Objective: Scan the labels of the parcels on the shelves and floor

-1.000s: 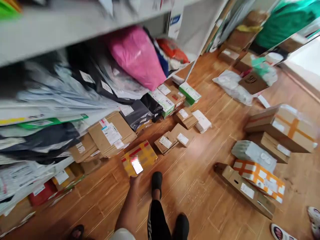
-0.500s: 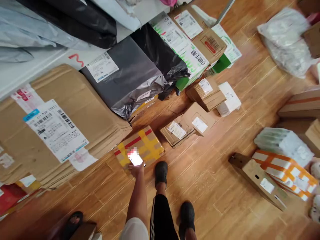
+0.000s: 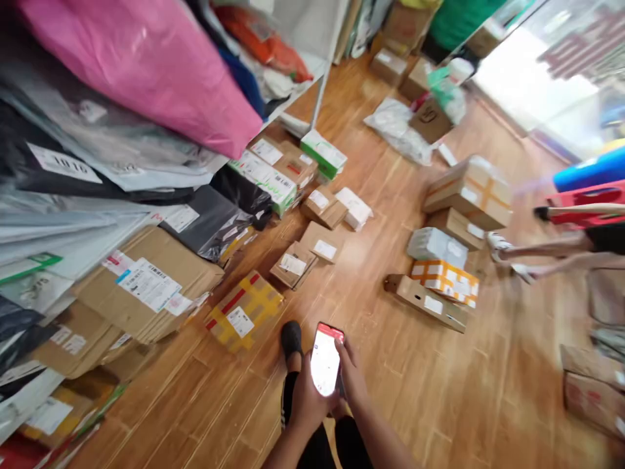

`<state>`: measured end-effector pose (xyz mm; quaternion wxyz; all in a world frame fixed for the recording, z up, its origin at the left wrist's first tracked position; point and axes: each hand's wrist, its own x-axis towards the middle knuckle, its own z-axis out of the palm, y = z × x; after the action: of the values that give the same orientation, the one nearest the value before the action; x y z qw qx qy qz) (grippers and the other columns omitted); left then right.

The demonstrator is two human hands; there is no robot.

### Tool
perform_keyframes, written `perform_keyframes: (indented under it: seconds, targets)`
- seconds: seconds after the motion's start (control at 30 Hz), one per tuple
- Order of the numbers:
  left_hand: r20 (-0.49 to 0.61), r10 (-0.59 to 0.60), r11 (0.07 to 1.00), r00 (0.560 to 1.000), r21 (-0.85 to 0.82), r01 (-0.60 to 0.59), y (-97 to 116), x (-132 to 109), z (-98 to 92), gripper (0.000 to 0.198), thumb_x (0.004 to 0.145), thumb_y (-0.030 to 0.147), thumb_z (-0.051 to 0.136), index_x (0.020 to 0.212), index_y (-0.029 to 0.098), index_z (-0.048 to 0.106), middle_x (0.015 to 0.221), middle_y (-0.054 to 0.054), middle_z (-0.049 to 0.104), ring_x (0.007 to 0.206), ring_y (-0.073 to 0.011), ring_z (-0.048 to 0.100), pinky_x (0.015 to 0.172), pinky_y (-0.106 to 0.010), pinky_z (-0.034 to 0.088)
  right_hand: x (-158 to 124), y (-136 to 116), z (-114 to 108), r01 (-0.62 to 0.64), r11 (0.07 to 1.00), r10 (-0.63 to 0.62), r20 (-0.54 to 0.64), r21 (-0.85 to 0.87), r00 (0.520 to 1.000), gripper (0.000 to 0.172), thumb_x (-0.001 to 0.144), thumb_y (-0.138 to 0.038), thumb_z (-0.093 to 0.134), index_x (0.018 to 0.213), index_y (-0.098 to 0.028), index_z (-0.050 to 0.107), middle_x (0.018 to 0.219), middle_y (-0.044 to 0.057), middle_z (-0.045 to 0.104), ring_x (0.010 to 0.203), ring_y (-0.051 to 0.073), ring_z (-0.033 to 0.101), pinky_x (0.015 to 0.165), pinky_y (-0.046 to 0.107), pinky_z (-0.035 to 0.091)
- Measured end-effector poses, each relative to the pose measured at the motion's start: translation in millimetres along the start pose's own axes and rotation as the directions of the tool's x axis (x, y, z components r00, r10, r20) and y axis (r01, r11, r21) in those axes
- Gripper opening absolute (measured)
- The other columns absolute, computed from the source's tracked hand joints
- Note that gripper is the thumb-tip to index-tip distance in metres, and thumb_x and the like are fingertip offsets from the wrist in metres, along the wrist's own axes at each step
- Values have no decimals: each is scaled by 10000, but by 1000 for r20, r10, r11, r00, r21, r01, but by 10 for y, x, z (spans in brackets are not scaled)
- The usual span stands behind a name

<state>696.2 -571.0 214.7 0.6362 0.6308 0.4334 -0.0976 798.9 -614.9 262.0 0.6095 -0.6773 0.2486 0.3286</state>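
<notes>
A phone (image 3: pixel 326 359) with a lit white screen and red top bar is held low in the middle of the view. My left hand (image 3: pixel 303 398) cups it from below and the left. My right hand (image 3: pixel 350 374) grips its right edge, fingers curled round it. Below the hands are my dark trousers and a black shoe (image 3: pixel 291 338) on the wooden floor. A yellow-taped cardboard parcel (image 3: pixel 245 310) lies just left of the shoe.
Shelves on the left are crammed with a pink bag (image 3: pixel 141 65), grey and black mailers and a big flat carton (image 3: pixel 146 286). Small boxes (image 3: pixel 312 251) lie on the floor ahead. A stack of boxes (image 3: pixel 449 260) stands right. Another person's legs (image 3: pixel 547 254) cross at right.
My left hand drew the phone back from the yellow-taped parcel and my right hand came in to grip it. The view swung up and right; a person's legs entered at right.
</notes>
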Motion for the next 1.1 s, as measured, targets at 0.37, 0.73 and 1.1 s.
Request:
perform_keyframes:
  seconds: [0.37,0.73,1.1]
  targets:
    - [364,272,947,891,-267,-180,1380,-1808,535,779,805,333,584,1484,179,236,1529,-140,354,1441,-269,270,1177,-393,227,-1482,-1247,-1458,350,900,-368,21,260,930,344,694,-446,804,819,-192,608,658,-35,636,566,135,545,545,240,431]
    - [855,277,893,438,-397,211,2245,-3108,1012,856,847,375,504,1516,370,-30,1525,-123,351,1230,-364,516,770,-493,574,-2700,-1766,-2742,342,771,-483,143,537,864,549,825,-715,494,868,-187,638,714,14,641,636,191,584,662,313,478]
    - [743,343,934,575,-333,-128,2956,-3656,1326,1140,583,92,657,1517,366,62,1429,-110,488,1080,-345,605,641,-354,598,-3431,-1897,-3598,591,730,-683,398,344,612,482,857,-330,567,1318,-230,466,1173,37,638,987,215,590,827,316,447]
